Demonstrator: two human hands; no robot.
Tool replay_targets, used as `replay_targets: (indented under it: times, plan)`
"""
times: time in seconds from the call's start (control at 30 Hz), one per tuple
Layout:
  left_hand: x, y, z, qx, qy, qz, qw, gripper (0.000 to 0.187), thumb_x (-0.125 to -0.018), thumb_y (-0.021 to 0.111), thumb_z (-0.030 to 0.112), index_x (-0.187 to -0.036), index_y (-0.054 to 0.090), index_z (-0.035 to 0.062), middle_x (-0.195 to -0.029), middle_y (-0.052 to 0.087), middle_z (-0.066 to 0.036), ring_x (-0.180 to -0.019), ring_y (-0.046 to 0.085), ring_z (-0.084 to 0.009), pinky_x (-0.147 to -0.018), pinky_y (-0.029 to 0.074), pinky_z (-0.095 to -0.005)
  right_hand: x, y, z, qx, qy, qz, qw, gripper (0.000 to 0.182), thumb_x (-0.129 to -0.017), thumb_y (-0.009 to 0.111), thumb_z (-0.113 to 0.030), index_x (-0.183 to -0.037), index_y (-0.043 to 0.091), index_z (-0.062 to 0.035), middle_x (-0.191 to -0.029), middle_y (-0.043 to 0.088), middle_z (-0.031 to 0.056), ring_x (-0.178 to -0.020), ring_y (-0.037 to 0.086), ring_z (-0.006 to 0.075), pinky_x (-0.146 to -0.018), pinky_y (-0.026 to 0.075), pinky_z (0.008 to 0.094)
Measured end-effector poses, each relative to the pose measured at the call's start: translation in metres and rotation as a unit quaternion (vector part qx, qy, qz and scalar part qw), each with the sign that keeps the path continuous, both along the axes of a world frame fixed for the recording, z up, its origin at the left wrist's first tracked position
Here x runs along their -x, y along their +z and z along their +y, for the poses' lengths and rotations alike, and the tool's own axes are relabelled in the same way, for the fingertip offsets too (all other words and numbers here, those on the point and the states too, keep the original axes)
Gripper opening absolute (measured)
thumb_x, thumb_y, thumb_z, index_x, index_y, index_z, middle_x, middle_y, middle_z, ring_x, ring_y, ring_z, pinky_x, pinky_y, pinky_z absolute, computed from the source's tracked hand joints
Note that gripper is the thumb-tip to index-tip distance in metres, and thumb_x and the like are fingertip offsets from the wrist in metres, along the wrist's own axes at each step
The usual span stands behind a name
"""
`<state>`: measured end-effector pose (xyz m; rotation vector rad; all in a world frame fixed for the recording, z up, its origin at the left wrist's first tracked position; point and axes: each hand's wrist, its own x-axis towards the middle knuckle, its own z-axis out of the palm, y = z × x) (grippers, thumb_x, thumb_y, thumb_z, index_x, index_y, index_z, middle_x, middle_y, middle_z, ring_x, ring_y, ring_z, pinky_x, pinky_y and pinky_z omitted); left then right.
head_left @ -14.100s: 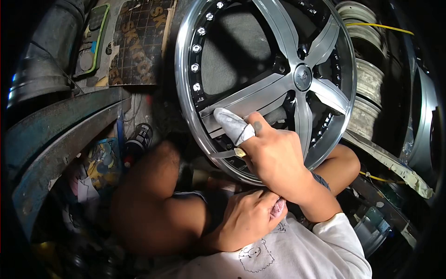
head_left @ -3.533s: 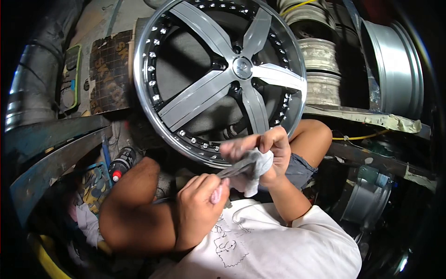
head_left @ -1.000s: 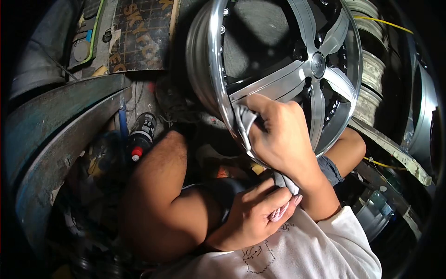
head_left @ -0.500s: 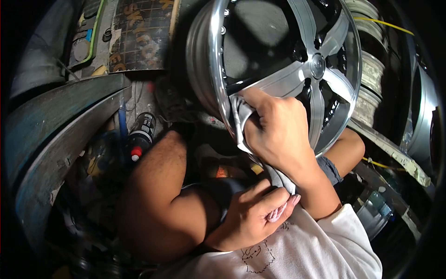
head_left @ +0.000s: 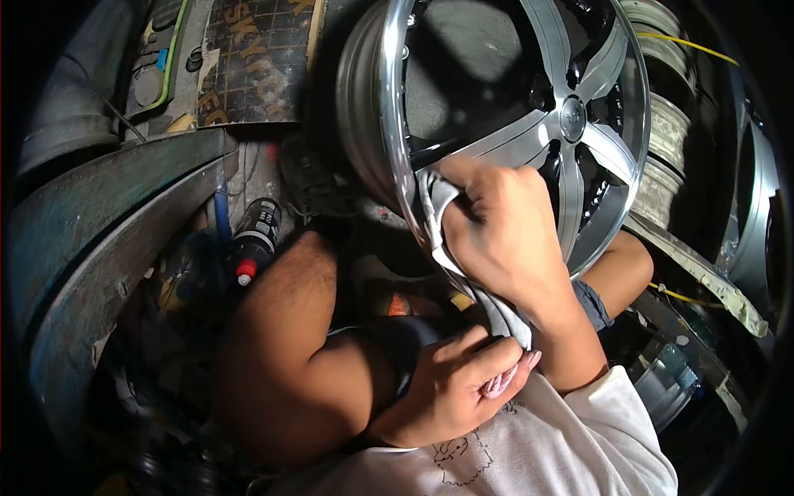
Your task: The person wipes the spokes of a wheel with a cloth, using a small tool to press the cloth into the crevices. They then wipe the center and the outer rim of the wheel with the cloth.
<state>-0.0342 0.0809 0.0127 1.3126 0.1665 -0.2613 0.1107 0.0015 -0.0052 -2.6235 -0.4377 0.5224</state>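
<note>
A polished alloy wheel rim (head_left: 495, 155) with silver spokes and dark gaps stands tilted in front of me. My right hand (head_left: 503, 227) is closed on a grey cloth (head_left: 436, 202), its fingers against the lower left of the wheel face, where a spoke meets the outer lip. From there the cloth runs down as a twisted strip to my left hand (head_left: 463, 380). That hand is closed around its lower end, close to my shirt, and a pinkish patterned bit shows between the fingers. The right fingertips are partly hidden.
A dark bottle with a red cap (head_left: 255, 240) is by my left knee. Curved metal pieces (head_left: 124, 198) lie at left, below a printed board (head_left: 256, 66). More wheel rims (head_left: 662, 132) are stacked at right, near a clear plastic container (head_left: 668, 376).
The whole view has shifted slightly, so the wheel and hands appear a little farther right. Both hands keep their grip on the cloth.
</note>
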Motion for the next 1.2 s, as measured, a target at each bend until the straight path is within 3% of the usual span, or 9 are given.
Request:
replay_targets:
  times: [0.3, 0.4, 0.53, 0.57, 0.67, 0.7, 0.8, 1.2]
  plan:
    - [0.005, -0.002, -0.001, -0.007, -0.025, -0.009, 1.000, 0.012, -0.089, 0.081, 0.010, -0.088, 0.070, 0.0068, -0.075, 0.058, -0.011, -0.059, 0.056, -0.0280, -0.057, 0.048, -0.0391, -0.005, 0.003, 0.000, 0.027, 0.012, 0.035, 0.999, 0.008, -0.077, 0.063, -0.008, -0.079, 0.068, -0.0018, -0.063, 0.061, 0.0240, -0.064, 0.064, 0.0464, -0.062, 0.054, 0.0526]
    - [0.003, -0.001, -0.001, 0.015, 0.015, -0.013, 1.000, 0.012, -0.088, 0.082, 0.010, -0.088, 0.070, 0.0071, -0.075, 0.059, -0.011, -0.059, 0.057, -0.0276, -0.056, 0.048, -0.0382, 0.001, 0.001, -0.001, -0.004, 0.002, 0.026, 1.000, 0.007, -0.078, 0.064, -0.009, -0.077, 0.066, -0.0016, -0.062, 0.060, 0.0240, -0.064, 0.064, 0.0466, -0.062, 0.053, 0.0535]
    - [0.002, 0.001, 0.002, 0.000, -0.015, -0.001, 1.000, 0.013, -0.087, 0.083, 0.010, -0.089, 0.071, 0.0072, -0.078, 0.060, -0.011, -0.062, 0.061, -0.0290, -0.058, 0.050, -0.0379, -0.006, 0.009, 0.001, 0.029, 0.041, -0.016, 0.999, 0.014, -0.078, 0.066, -0.010, -0.087, 0.074, -0.0033, -0.065, 0.063, 0.0235, -0.065, 0.066, 0.0456, -0.063, 0.056, 0.0510]
    - [0.002, 0.001, 0.001, 0.006, -0.010, -0.007, 1.000, 0.013, -0.087, 0.083, 0.010, -0.090, 0.071, 0.0073, -0.078, 0.060, -0.011, -0.063, 0.062, -0.0292, -0.058, 0.050, -0.0379, -0.002, 0.006, -0.001, 0.019, 0.005, 0.019, 1.000, 0.014, -0.078, 0.066, -0.010, -0.086, 0.074, -0.0021, -0.065, 0.063, 0.0234, -0.065, 0.066, 0.0456, -0.063, 0.056, 0.0505]
    - [0.002, -0.001, 0.001, 0.002, -0.006, -0.013, 1.000, 0.014, -0.086, 0.084, 0.009, -0.090, 0.070, 0.0075, -0.079, 0.060, -0.011, -0.064, 0.063, -0.0298, -0.058, 0.051, -0.0385, -0.004, 0.004, -0.002, 0.007, 0.027, 0.016, 0.999, 0.013, -0.078, 0.065, -0.011, -0.084, 0.073, -0.0008, -0.065, 0.063, 0.0239, -0.065, 0.065, 0.0461, -0.063, 0.055, 0.0514]
    - [0.003, 0.000, 0.001, -0.001, -0.010, -0.014, 1.000, 0.015, -0.085, 0.084, 0.009, -0.089, 0.070, 0.0076, -0.079, 0.061, -0.011, -0.064, 0.063, -0.0300, -0.058, 0.051, -0.0388, -0.007, 0.012, 0.001, 0.007, 0.051, -0.042, 0.998, 0.014, -0.078, 0.065, -0.011, -0.084, 0.072, -0.0006, -0.064, 0.062, 0.0242, -0.065, 0.065, 0.0463, -0.063, 0.055, 0.0520]
    - [0.003, 0.000, 0.000, -0.019, -0.021, -0.017, 0.999, 0.016, -0.084, 0.084, 0.009, -0.087, 0.069, 0.0073, -0.079, 0.061, -0.011, -0.064, 0.064, -0.0307, -0.058, 0.051, -0.0394, -0.006, 0.006, -0.006, 0.026, 0.029, 0.056, 0.998, 0.014, -0.078, 0.064, -0.011, -0.084, 0.072, -0.0005, -0.064, 0.062, 0.0245, -0.065, 0.065, 0.0463, -0.063, 0.055, 0.0519]
    - [0.003, -0.001, -0.001, -0.016, 0.002, -0.021, 1.000, 0.017, -0.084, 0.085, 0.010, -0.086, 0.068, 0.0079, -0.076, 0.058, -0.011, -0.061, 0.061, -0.0302, -0.056, 0.050, -0.0397, -0.006, 0.004, -0.001, 0.021, 0.008, 0.041, 0.999, 0.010, -0.077, 0.063, -0.009, -0.079, 0.069, -0.0006, -0.064, 0.060, 0.0246, -0.065, 0.064, 0.0461, -0.063, 0.054, 0.0518]
